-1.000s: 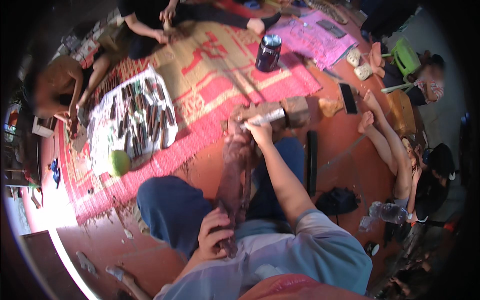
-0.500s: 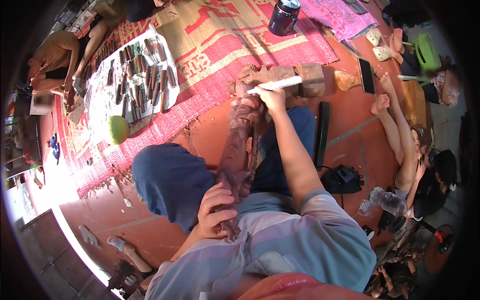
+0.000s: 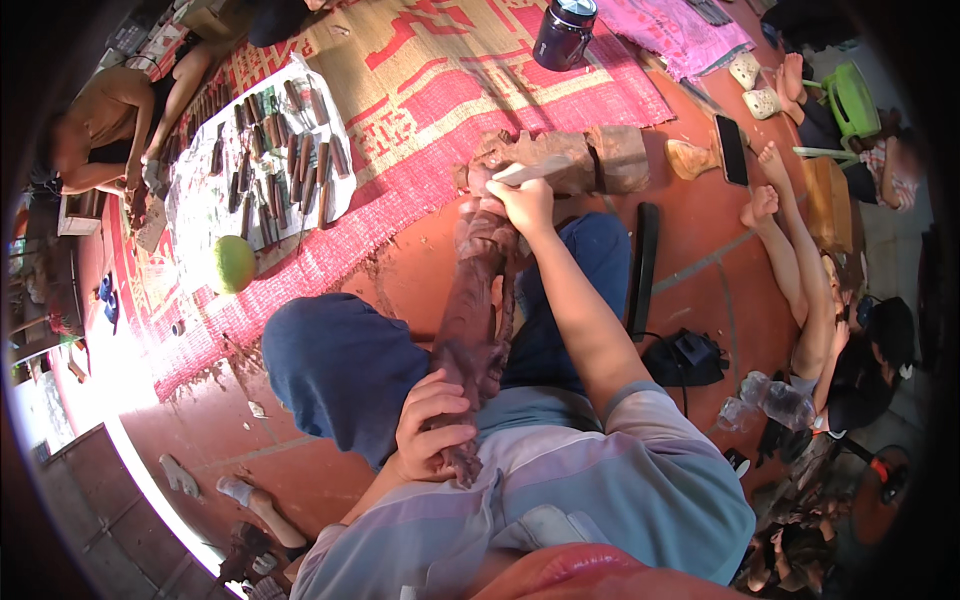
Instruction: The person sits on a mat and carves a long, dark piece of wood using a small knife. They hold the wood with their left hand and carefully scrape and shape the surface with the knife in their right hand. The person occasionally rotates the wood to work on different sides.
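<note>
A long reddish-brown wood carving lies across my lap, its lower end against my shirt. My left hand is closed round that lower end. My right hand pinches a long white strip, blurred now, at the carving's far end. I cannot make out what the strip is made of. Just beyond, a rough wooden block lies crosswise on the floor, and the carving's far end is against or over it.
Beyond lies a red-and-straw mat with wood-handled tools on a pale sheet, a green round fruit and a dark flask. To the right are a phone, a black pouch and other people's bare legs.
My right hand has shifted slightly left and nearer to me, and the white strip has swung into a blur. My left hand keeps its grip on the carving.
</note>
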`<state>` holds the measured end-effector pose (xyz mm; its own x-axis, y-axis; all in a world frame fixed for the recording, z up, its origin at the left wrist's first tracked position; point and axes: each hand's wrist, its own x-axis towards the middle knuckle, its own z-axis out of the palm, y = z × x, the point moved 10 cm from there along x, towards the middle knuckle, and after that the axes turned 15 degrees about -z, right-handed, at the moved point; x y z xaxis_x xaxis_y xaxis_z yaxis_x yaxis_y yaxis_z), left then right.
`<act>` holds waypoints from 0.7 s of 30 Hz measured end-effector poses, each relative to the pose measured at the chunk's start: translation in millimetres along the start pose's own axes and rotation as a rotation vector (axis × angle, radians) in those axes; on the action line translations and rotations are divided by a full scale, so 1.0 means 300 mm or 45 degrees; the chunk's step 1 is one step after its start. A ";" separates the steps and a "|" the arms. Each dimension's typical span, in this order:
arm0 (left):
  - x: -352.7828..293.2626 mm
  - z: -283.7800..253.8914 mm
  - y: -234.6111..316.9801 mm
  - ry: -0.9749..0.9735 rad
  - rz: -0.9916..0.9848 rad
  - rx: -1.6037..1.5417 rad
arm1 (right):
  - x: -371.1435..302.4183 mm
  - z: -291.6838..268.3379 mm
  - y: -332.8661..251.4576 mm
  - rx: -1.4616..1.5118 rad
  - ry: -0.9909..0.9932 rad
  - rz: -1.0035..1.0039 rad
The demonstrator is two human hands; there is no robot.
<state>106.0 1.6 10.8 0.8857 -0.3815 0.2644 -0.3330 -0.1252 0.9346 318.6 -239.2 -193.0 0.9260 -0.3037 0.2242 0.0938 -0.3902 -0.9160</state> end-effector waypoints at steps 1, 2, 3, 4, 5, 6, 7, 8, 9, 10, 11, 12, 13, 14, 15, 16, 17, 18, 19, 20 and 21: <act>0.005 0.002 0.003 -0.008 -0.005 -0.003 | -0.002 -0.001 -0.006 -0.135 -0.034 0.002; 0.007 0.005 0.005 -0.016 -0.010 -0.006 | 0.000 -0.006 0.086 0.109 -0.044 0.086; 0.008 0.004 0.007 -0.017 -0.010 -0.009 | 0.007 -0.031 0.130 0.289 0.057 0.098; 0.009 0.004 0.009 -0.018 -0.010 -0.013 | -0.010 -0.046 0.203 0.478 0.139 0.235; 0.009 0.006 0.005 -0.014 -0.012 -0.021 | -0.025 -0.048 0.236 0.661 0.215 0.374; 0.006 0.005 0.003 -0.010 -0.003 -0.013 | -0.022 -0.053 0.229 0.557 0.238 0.332; 0.000 0.003 0.001 -0.006 0.005 -0.005 | -0.010 -0.058 0.155 0.313 0.227 0.028; -0.005 0.003 -0.005 -0.003 0.007 -0.001 | -0.021 -0.022 0.085 0.111 0.131 -0.042; -0.004 0.001 -0.004 -0.009 0.005 -0.005 | -0.023 0.005 0.001 -0.089 0.038 -0.110; 0.000 -0.001 -0.002 -0.015 0.002 -0.009 | -0.024 0.014 -0.012 -0.294 -0.044 0.006; 0.002 -0.001 0.000 -0.020 -0.001 -0.012 | -0.014 -0.004 -0.008 -0.183 -0.072 0.065; 0.000 -0.001 -0.002 -0.021 -0.010 -0.013 | -0.015 -0.008 0.097 0.130 -0.019 0.106; 0.003 0.002 -0.001 -0.018 -0.009 -0.017 | -0.002 -0.015 0.119 0.440 0.036 0.136; 0.005 0.004 0.000 -0.015 -0.008 -0.021 | -0.004 -0.032 0.137 0.469 0.051 0.146; 0.008 0.004 0.003 -0.018 -0.008 -0.026 | -0.007 -0.043 0.162 0.512 0.109 0.183; 0.009 0.002 0.004 -0.019 -0.012 -0.032 | -0.014 -0.049 0.176 0.553 0.166 0.223; 0.009 0.000 0.004 -0.020 -0.016 -0.040 | -0.023 -0.054 0.190 0.594 0.223 0.263; 0.011 -0.001 0.005 -0.023 -0.010 -0.036 | -0.014 -0.064 0.158 0.422 0.207 0.091; 0.009 -0.004 0.004 -0.023 -0.014 -0.023 | -0.018 -0.051 0.063 0.251 0.157 -0.067; 0.007 -0.003 0.002 -0.023 -0.018 -0.010 | -0.019 -0.017 0.002 0.080 0.062 -0.079; 0.008 -0.002 0.003 -0.020 -0.015 -0.010 | -0.020 -0.006 -0.041 -0.102 -0.022 -0.091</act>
<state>108.1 1.0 12.5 0.8842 -0.3947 0.2497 -0.3201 -0.1228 0.9394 311.1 -234.2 -182.4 0.9242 -0.2579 0.2817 0.1310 -0.4788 -0.8681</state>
